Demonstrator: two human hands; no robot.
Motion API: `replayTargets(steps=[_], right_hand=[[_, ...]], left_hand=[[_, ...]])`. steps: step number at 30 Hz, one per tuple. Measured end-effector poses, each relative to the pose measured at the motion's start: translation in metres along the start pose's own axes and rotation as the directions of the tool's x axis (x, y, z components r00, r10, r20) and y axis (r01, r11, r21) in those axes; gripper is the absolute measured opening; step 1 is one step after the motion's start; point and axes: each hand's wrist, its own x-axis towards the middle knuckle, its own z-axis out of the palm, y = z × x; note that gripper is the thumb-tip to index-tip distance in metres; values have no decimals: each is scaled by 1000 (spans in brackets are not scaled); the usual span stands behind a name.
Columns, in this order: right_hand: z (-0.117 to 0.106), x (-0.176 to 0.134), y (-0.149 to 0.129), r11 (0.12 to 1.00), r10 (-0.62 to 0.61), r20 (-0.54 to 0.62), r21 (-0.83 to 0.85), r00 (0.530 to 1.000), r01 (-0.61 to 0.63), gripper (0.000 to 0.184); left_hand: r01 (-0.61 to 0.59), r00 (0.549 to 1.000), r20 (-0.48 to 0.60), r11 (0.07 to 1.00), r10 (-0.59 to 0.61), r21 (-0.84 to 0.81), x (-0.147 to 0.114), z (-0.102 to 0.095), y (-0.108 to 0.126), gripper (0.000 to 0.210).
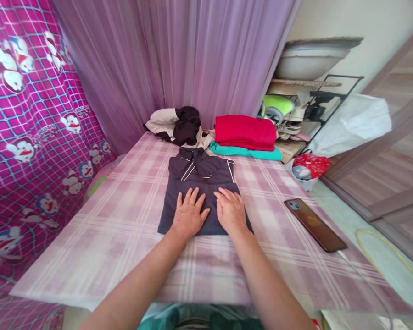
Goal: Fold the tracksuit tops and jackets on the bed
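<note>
A dark polo shirt [206, 169] with white piping lies folded on the table, its collar at the far end and its lower part turned up over the front. My left hand [190, 213] rests flat on the left of the folded part, fingers spread. On the right of the same fold lies my right hand [230, 211], palm down, its fingers slightly bent and partly apart. Neither hand grips the cloth.
Behind the shirt sit a crumpled black-and-white garment [175, 124] and folded red cloth [246, 132] on teal cloth [248, 152]. A phone [315, 224] with a cable lies right on the checked tablecloth [124, 220]. A shelf rack [330, 98] stands beyond.
</note>
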Motion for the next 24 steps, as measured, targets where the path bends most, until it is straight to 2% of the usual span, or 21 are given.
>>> replayTargets(steps=[8, 12, 16, 20, 24], right_hand=[[6, -6, -10, 998, 51, 95, -50, 994, -47, 39], [5, -5, -11, 997, 62, 98, -52, 993, -58, 39], [5, -4, -11, 997, 70, 92, -44, 993, -66, 38], [4, -3, -9, 997, 74, 87, -33, 993, -71, 37], [-2, -2, -13, 997, 72, 63, -14, 995, -71, 37]], left_hand=[[5, 1000, -12, 999, -5, -36, 0, 2, 1, 52], [6, 1000, 16, 997, -5, -79, 4, -13, -1, 48], [61, 998, 5, 994, -61, -93, 8, -27, -21, 44], [152, 988, -17, 987, -153, -50, 5, -19, -41, 48], [161, 986, -23, 986, -162, -52, 1, -5, -44, 52]])
